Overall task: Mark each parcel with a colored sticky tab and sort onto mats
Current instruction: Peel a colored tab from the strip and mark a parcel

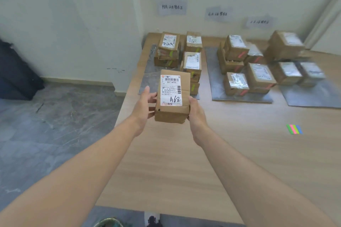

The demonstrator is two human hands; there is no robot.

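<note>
A light wooden table fills the centre and right of the frame. Along its far side lie the left mat with green-tabbed boxes, the middle mat with pink-tabbed boxes, and the right mat with more boxes. At mid-frame, over the table just before the left mat, a cardboard parcel marked A68 is grasped at its sides by the left hand and right hand, while a strip of coloured sticky tabs lies at the right, well apart.
</note>
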